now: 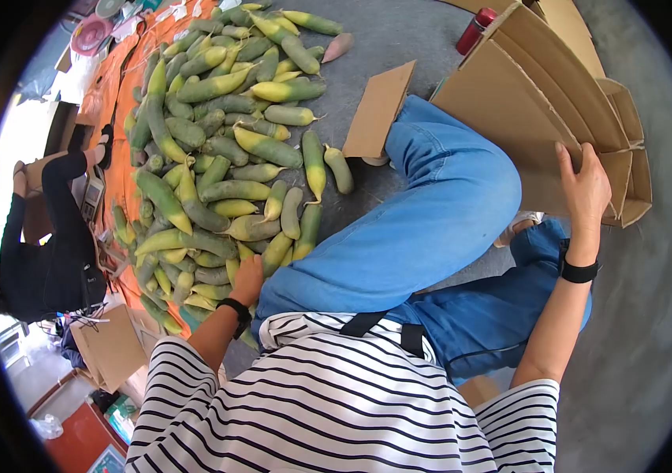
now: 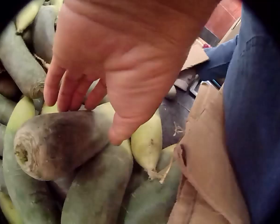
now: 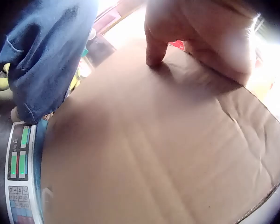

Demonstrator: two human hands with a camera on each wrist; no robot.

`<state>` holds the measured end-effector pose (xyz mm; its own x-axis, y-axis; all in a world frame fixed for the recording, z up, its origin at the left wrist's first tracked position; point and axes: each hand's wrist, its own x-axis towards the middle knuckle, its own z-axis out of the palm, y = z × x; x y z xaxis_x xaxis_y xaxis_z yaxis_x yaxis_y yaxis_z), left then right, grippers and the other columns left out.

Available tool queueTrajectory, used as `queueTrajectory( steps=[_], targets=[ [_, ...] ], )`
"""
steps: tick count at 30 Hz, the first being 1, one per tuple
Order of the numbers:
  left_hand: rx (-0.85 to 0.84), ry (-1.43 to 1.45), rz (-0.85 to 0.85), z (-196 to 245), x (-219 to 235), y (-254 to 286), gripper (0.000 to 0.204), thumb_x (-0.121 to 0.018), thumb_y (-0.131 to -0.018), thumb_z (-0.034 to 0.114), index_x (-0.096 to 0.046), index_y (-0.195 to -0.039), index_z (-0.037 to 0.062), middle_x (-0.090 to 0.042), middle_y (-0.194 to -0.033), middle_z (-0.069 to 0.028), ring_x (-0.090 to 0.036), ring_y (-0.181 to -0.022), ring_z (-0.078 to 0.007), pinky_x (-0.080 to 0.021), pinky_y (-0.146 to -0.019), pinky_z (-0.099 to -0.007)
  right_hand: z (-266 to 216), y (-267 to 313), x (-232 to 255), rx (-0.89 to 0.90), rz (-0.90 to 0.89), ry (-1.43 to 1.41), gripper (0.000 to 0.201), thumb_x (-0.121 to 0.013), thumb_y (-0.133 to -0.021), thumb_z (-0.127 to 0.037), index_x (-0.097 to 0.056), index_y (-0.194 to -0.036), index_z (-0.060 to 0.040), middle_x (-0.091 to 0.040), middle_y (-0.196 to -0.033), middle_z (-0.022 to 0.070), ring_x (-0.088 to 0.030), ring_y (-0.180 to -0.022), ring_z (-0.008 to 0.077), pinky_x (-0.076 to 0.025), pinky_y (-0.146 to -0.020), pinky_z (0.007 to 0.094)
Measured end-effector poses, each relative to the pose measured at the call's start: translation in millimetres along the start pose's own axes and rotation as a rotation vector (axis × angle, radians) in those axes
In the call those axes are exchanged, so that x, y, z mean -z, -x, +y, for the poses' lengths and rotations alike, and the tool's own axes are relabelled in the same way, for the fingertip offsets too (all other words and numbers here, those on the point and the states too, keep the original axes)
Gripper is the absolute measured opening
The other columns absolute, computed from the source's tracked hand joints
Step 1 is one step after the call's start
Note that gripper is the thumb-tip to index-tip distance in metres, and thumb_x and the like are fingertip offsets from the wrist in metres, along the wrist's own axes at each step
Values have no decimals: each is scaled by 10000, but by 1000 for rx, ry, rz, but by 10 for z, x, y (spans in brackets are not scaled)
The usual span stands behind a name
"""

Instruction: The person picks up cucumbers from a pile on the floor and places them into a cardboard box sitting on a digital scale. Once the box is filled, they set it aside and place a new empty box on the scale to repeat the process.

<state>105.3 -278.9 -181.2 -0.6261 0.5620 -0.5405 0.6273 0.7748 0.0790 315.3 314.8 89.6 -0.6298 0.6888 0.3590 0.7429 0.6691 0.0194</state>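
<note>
In the head view the left hand [image 1: 248, 280] is at the near edge of a heap of green radishes [image 1: 229, 191]. The left wrist view shows the left hand [image 2: 116, 60] palm toward the camera, its fingers loosely bent at the upper side of a thick, brown-stained radish [image 2: 60, 142] and its thumb by the right end; a firm hold cannot be made out. At the right, the right hand [image 1: 586, 189] grips the edge of an upright cardboard box [image 1: 509, 118]. In the right wrist view, fingers of the right hand [image 3: 200, 37] lie over the edge of the cardboard [image 3: 154, 140].
A loose cardboard piece [image 1: 379, 110] stands by the bent knee. A scale [image 3: 21, 172] with green displays is beside the box. Beyond the box lies a red bottle [image 1: 475, 31]. Orange sheeting [image 1: 119, 102] runs under the heap; another person [image 1: 48, 260] sits at the left.
</note>
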Motion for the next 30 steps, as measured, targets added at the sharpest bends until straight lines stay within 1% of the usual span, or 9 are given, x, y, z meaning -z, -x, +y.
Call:
queueTrajectory(
  steps=[4,7,12,13,15,19,21,25,30],
  targets=[
    [160,30,66,-57,-323,-134,454,-720,-774,257,-440,-1056,38,-572,-999,-194,-601,-962,-392,-528,-758,-469,-7,-2,5,-3,18,8,484,-617,-873,-493,-509,-798,-28,-618,-780,191,-606,-768,416,-460,-631,490],
    [139,63,62,-94,-304,-156,535,-779,-719,342,-466,-1023,33,-588,-997,-200,-604,-945,-407,-521,-766,-479,-8,8,-26,5,54,-17,479,-623,-871,-486,-507,-788,-28,-614,-771,192,-603,-750,414,-461,-623,486],
    [139,279,-180,-72,157,-275,655,-801,-665,430,-567,-1069,-29,-629,-1077,-246,-603,-1033,-404,-507,-837,-451,14,-3,-3,34,50,-18,419,-658,-851,-429,-517,-775,-42,-612,-735,181,-603,-719,408,-465,-609,482],
    [125,387,-293,-43,331,-302,685,-795,-664,440,-594,-1097,-51,-635,-1109,-262,-598,-1075,-396,-499,-863,-436,33,-11,-28,33,58,-24,396,-673,-840,-407,-523,-770,-47,-621,-733,170,-610,-713,396,-473,-606,476],
    [65,460,-299,105,794,-213,724,-807,-660,408,-590,-1168,-59,-639,-1127,-252,-608,-1102,-343,-485,-907,-392,11,-9,-3,26,84,-56,372,-689,-823,-378,-525,-757,-50,-630,-734,156,-621,-705,375,-483,-608,467],
    [-117,497,-120,671,1862,-139,657,-819,-657,263,-578,-1199,-20,-641,-1079,-184,-614,-1028,-280,-460,-938,-356,26,12,-13,32,111,-105,366,-684,-826,-372,-533,-776,-42,-624,-737,150,-628,-732,361,-487,-639,457],
    [-338,624,212,959,2298,-262,636,-793,-670,194,-558,-1224,-13,-612,-1139,-175,-593,-1061,-286,-444,-959,-355,9,20,32,24,61,-101,336,-691,-821,-336,-534,-777,-42,-629,-757,141,-629,-754,353,-493,-662,448],
    [-629,424,643,1919,3415,-444,645,-756,-664,98,-536,-1263,5,-576,-1211,-163,-561,-1130,-300,-416,-999,-376,70,42,2,106,107,-149,256,-712,-782,-275,-564,-767,-67,-646,-757,97,-649,-778,291,-495,-669,420],
    [-1029,240,837,3204,4330,-623,644,-737,-691,90,-535,-1301,37,-584,-1225,-140,-564,-1147,-282,-423,-996,-361,171,124,-1,230,148,-319,266,-705,-796,-259,-533,-757,-60,-604,-717,100,-612,-735,309,-489,-644,418]
  ],
)
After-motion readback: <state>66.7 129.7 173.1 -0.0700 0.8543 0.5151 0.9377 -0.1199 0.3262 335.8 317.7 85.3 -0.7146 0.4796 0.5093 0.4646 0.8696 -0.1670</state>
